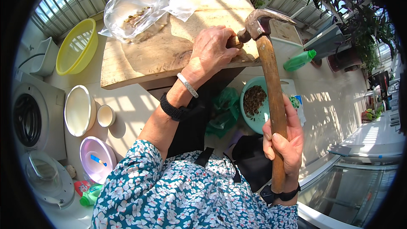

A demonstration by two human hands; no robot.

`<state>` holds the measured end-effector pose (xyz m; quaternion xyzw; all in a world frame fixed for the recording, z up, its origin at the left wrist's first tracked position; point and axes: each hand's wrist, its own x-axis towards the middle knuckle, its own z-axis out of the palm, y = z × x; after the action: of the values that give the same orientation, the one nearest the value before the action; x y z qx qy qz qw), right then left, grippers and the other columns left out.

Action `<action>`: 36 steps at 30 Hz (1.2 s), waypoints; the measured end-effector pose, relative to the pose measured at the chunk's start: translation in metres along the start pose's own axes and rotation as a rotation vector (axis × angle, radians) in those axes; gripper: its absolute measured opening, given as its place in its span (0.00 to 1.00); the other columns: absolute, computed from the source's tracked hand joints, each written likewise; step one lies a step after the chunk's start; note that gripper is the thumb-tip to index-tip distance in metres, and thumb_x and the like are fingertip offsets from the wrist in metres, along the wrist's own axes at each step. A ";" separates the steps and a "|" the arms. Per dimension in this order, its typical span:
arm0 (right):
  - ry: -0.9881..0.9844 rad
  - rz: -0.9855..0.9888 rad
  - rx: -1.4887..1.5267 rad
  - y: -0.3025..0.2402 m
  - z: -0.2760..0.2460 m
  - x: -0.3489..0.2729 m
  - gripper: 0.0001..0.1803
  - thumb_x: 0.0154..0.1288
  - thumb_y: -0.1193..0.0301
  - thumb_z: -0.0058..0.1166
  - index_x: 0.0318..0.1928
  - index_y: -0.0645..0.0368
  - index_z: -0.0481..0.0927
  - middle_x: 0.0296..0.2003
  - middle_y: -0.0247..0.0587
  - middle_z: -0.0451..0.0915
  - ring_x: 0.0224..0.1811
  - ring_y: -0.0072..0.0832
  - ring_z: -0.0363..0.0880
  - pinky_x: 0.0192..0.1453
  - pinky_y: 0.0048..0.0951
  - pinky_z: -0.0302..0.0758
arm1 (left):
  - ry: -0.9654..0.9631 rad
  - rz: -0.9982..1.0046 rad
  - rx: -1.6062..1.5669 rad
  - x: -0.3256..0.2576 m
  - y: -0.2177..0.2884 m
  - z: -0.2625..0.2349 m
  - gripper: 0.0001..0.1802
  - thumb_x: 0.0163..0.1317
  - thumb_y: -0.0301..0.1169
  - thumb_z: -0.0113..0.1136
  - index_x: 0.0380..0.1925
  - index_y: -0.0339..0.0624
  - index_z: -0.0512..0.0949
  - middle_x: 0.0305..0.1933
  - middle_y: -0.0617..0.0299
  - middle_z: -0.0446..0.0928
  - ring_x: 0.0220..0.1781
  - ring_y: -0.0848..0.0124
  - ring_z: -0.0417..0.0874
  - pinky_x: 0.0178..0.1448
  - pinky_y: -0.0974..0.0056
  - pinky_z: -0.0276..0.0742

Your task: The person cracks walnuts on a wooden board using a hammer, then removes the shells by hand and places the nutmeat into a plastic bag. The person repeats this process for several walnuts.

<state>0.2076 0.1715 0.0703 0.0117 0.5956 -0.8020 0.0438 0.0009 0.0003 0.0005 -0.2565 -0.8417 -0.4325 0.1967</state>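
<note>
My right hand (287,144) is wrapped round the wooden handle of a claw hammer (273,85). The hammer stands steeply, its metal head up at the right edge of a thick wooden board (140,65). On the board my left hand (212,51) pinches a small brown piece (235,42) that looks like a nut in its shell; the fingers partly hide it. The hammer's striking face is right beside this piece, and I cannot tell whether they touch. A clear plastic bag (144,4) with small brownish pieces inside lies on the board's far left.
Below the board's right side, a pale green basin (250,121) holds brown shell-like bits. A green plastic bag (224,108) lies beside it. Yellow (76,46), white (79,110) and purple (97,154) basins stand left, near a washing machine (38,110). A green bottle (299,60) lies right.
</note>
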 end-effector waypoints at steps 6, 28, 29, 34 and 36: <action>0.010 0.012 0.006 -0.001 0.002 0.003 0.42 0.61 0.78 0.50 0.74 0.59 0.48 0.32 0.41 0.72 0.19 0.15 0.66 0.23 0.14 0.68 | 0.002 -0.020 0.012 -0.002 0.002 -0.001 0.13 0.49 0.33 0.68 0.31 0.36 0.79 0.30 0.54 0.75 0.35 0.55 0.79 0.40 0.56 0.74; 0.066 -0.043 -0.041 0.002 -0.002 -0.002 0.42 0.59 0.78 0.50 0.74 0.60 0.49 0.34 0.43 0.72 0.20 0.16 0.66 0.21 0.13 0.67 | 0.095 0.121 0.022 -0.005 0.000 0.003 0.16 0.51 0.33 0.69 0.38 0.38 0.80 0.30 0.57 0.77 0.35 0.59 0.79 0.41 0.59 0.74; 0.061 -0.040 -0.045 0.002 -0.003 -0.001 0.42 0.59 0.77 0.50 0.74 0.60 0.49 0.34 0.43 0.72 0.20 0.16 0.66 0.21 0.13 0.67 | 0.094 0.121 0.009 -0.005 0.000 0.002 0.16 0.51 0.32 0.69 0.38 0.37 0.80 0.30 0.57 0.77 0.34 0.60 0.80 0.40 0.59 0.75; 0.092 -0.018 -0.034 0.004 -0.005 -0.001 0.42 0.59 0.76 0.50 0.74 0.60 0.49 0.33 0.43 0.72 0.19 0.16 0.67 0.22 0.13 0.68 | 0.009 0.004 -0.152 -0.003 0.004 -0.003 0.16 0.49 0.32 0.69 0.37 0.36 0.80 0.32 0.53 0.80 0.34 0.56 0.81 0.38 0.57 0.76; 0.098 -0.030 0.018 0.004 -0.005 -0.002 0.42 0.59 0.76 0.49 0.74 0.60 0.49 0.32 0.43 0.72 0.18 0.16 0.67 0.21 0.13 0.68 | -0.003 -0.018 -0.149 -0.003 0.007 -0.004 0.16 0.48 0.31 0.70 0.36 0.36 0.80 0.32 0.52 0.80 0.35 0.53 0.82 0.39 0.55 0.76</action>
<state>0.2094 0.1747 0.0650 0.0423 0.5900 -0.8063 0.0027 0.0082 0.0000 0.0057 -0.2636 -0.8096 -0.4954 0.1719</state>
